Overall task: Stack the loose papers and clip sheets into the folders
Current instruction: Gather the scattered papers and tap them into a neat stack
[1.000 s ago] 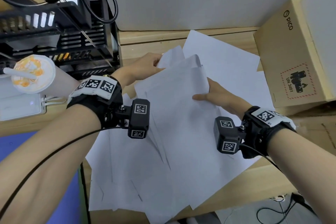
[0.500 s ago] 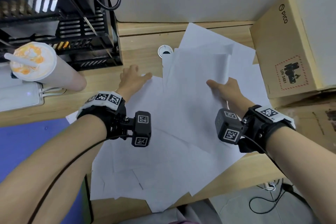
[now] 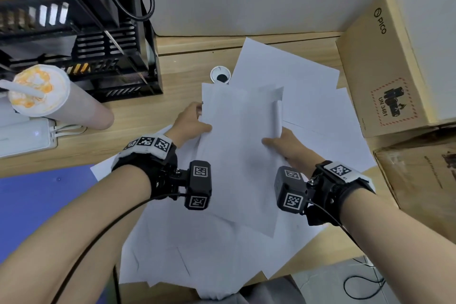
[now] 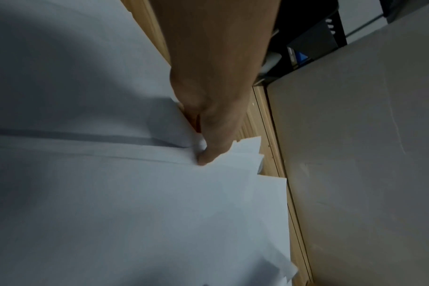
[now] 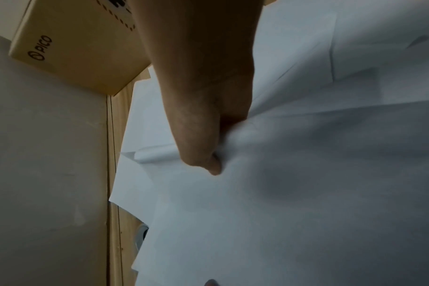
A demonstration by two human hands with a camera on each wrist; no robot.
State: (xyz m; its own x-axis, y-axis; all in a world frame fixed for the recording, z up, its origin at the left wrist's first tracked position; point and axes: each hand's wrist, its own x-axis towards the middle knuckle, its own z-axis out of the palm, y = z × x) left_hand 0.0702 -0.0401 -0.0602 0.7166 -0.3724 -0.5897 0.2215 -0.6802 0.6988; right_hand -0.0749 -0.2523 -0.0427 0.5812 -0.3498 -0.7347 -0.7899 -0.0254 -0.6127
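Between both hands, left hand (image 3: 191, 122), right hand (image 3: 287, 144), gripped paper stack (image 3: 240, 155)

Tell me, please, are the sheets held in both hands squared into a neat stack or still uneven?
Still uneven. The held sheets, gripped by the left hand and right hand, show staggered corners at their far edge.

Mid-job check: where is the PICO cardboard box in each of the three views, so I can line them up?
Head: the PICO cardboard box stands at the right edge, on the desk against the wall.
Left wrist: not in view.
Right wrist: its printed corner shows top left, beyond the right hand.
Shared landmark: the held paper stack, gripped by both hands, fills both wrist views.
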